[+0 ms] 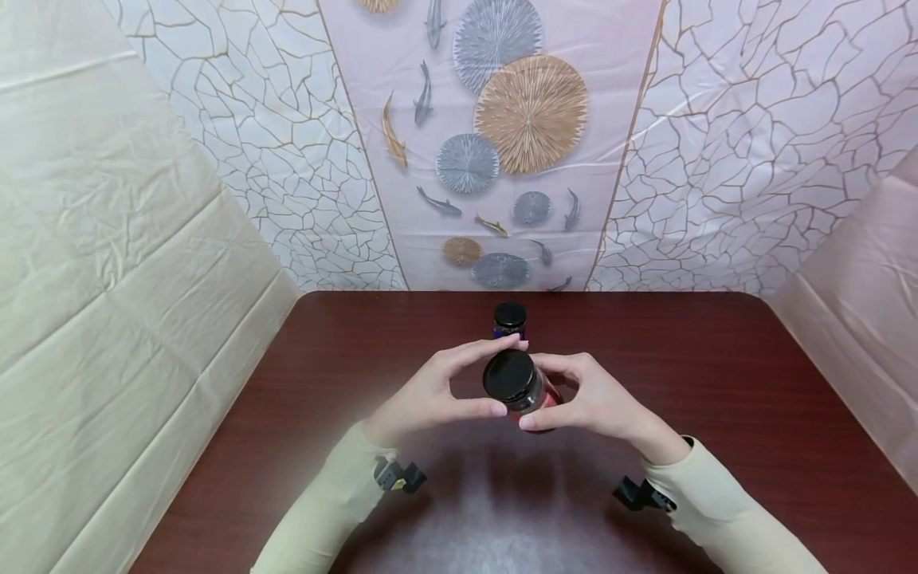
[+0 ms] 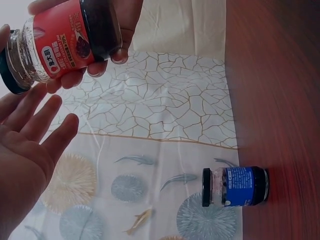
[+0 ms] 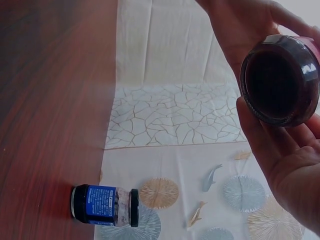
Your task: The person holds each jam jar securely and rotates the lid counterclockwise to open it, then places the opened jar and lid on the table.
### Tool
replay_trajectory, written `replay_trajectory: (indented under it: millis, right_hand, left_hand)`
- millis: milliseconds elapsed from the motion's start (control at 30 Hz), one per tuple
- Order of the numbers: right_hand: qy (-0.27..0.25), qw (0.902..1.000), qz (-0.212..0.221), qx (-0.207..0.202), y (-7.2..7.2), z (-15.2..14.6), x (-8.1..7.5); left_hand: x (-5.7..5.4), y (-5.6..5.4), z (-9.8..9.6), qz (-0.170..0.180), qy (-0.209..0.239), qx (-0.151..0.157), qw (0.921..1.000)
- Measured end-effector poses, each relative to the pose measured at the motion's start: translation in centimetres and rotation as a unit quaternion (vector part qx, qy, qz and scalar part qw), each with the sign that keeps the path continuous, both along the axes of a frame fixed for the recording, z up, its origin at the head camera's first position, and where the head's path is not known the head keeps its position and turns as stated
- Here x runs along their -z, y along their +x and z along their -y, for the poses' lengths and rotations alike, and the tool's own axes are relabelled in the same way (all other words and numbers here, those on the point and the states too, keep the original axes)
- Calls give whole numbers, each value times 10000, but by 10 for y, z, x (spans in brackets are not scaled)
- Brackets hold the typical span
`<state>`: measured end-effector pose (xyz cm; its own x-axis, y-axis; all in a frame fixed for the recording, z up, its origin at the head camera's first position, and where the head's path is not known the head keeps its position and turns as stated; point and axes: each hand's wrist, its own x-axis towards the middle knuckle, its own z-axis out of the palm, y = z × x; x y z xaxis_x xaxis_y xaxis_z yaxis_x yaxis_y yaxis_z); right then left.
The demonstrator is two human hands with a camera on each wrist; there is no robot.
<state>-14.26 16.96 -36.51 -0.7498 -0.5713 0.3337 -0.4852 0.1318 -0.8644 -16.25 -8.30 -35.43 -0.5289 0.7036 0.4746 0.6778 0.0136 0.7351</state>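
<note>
The right hand [image 1: 598,402] grips the red-labelled jar [image 2: 62,37] by its body, holding it tilted above the surface [image 1: 688,359], while the left hand [image 1: 430,395] spreads thumb and fingers apart around the black lid [image 1: 509,375], though whether they touch it is hard to tell. Beyond them, a blue-labelled jar [image 2: 240,186] stands upright on the surface, before a patterned cloth [image 1: 409,207] printed with fish and round shapes.
</note>
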Motion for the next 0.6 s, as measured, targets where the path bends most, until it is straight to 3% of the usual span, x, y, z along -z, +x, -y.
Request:
replay_trajectory:
  millis: [267,600]
  right_hand:
    - [-13,9998,-52,-200,-1,2,1]
    - [59,9999,-107,-114,1,3,1]
  left_hand:
    - [-5,2,-2,240,-80,217,9994]
    - [0,-1,-5,617,12,577,9964]
